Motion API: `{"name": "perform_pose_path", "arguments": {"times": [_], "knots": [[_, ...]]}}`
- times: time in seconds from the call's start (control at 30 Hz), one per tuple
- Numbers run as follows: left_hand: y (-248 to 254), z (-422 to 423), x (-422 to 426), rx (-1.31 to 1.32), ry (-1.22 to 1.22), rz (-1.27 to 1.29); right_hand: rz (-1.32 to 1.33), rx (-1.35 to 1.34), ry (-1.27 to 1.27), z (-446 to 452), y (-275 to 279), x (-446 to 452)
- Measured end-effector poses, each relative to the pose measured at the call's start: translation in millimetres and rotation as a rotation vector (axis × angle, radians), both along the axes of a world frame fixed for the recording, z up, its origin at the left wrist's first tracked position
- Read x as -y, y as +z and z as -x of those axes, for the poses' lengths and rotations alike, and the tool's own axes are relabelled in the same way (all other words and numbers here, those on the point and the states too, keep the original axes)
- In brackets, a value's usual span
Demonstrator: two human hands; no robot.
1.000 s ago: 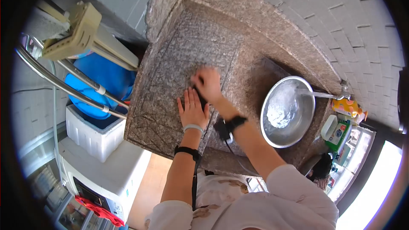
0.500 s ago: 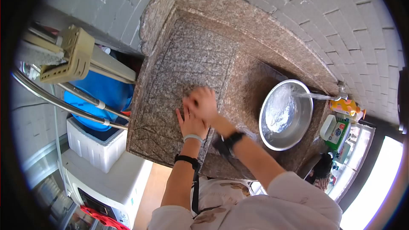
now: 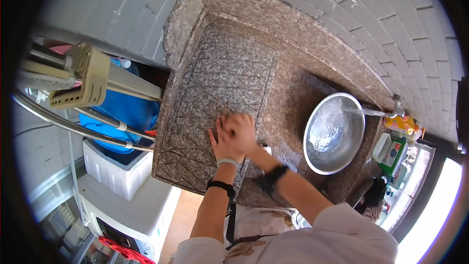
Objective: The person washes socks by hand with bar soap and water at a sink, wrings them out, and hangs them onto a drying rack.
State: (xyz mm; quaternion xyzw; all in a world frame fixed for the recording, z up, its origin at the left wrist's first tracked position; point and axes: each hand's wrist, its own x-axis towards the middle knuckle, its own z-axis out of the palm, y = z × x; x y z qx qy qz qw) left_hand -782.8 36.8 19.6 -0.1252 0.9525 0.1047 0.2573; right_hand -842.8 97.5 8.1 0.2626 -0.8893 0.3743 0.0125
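Catching water (image 3: 324, 134), a metal basin (image 3: 333, 165) sits — near the ridged stone slab (image 3: 222, 71).

Right hand (image 3: 242, 133) blurred, overlaps left hand (image 3: 223, 147), hiding part of its back and fingers; anything under the palms can't be seen. Black strap (image 3: 276, 173) at right wrist smeared. Blue tub (image 3: 119, 110) partly behind rails (image 3: 90, 136). Print on green pack (image 3: 392, 155) too small to read. Shirt (image 3: 312, 244) and red item (image 3: 119, 250) cut off by bottom edge.
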Motion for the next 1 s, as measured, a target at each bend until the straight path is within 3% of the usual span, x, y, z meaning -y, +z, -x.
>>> {"name": "perform_pose_path", "arguments": {"times": [0.07, 0.13, 0.17, 0.2, 0.23, 0.37, 0.43, 0.53, 0.6, 0.63, 0.7, 0.73, 0.83, 1.0], "knots": [[-16.5, -4.4, 0.7, -0.143, -0.211, 0.446, 0.076, -0.035, -0.017, -23.1, 5.3, -11.0], [-12.5, -7.7, -2.3, -0.103, -0.194, 0.358, -0.049, 0.037, -0.001, -23.7, -10.2, -12.0], [-1.0, -4.2, -3.4, -0.104, -0.078, 0.193, -0.164, 0.19, 0.057, 5.3, -9.8, -3.8], [4.0, 1.7, -5.0, -0.112, 0.038, 0.03, -0.089, 0.088, 0.04, 36.1, -16.5, 11.7], [-13.2, -4.6, -4.6, -0.127, 0.009, 0.094, -0.018, -0.018, 0.021, 56.7, -20.8, 27.3], [-1.8, 0.9, -4.6, -0.077, -0.111, 0.181, 0.124, -0.044, -0.025, 59.6, -17.9, 26.3], [14.3, 8.8, -9.1, -0.027, 0.049, 0.054, 0.078, 0.078, 0.058, 34.7, 2.1, -3.3], [3.6, 3.4, -13.3, -0.182, 0.056, 0.115, 0.105, -0.048, 0.04, 11.1, 8.8, -47.3], [2.1, 3.3, -15.8, -0.173, 0.01, 0.16, 0.311, 0.297, -0.016, 11.0, 5.4, -64.5], [2.5, 3.8, -16.1, -0.177, 0.007, 0.171, 0.509, 0.388, -0.195, 16.8, -1.8, -69.3], [3.4, 0.3, -12.6, -0.166, 0.0, 0.197, 1.231, 0.791, -0.645, 52.9, 10.5, -106.7], [0.1, -1.0, -13.2, -0.191, -0.003, 0.206, 1.174, 0.604, -0.674, 67.4, 3.1, -131.3], [-7.5, -2.9, -12.9, -0.246, -0.033, 0.229, 1.191, 0.444, -0.867, 60.0, 4.7, -214.1], [-8.2, -2.1, -12.9, -0.25, -0.007, 0.199, 1.065, 0.653, -1.325, -9.9, -69.0, -360.6]]}}
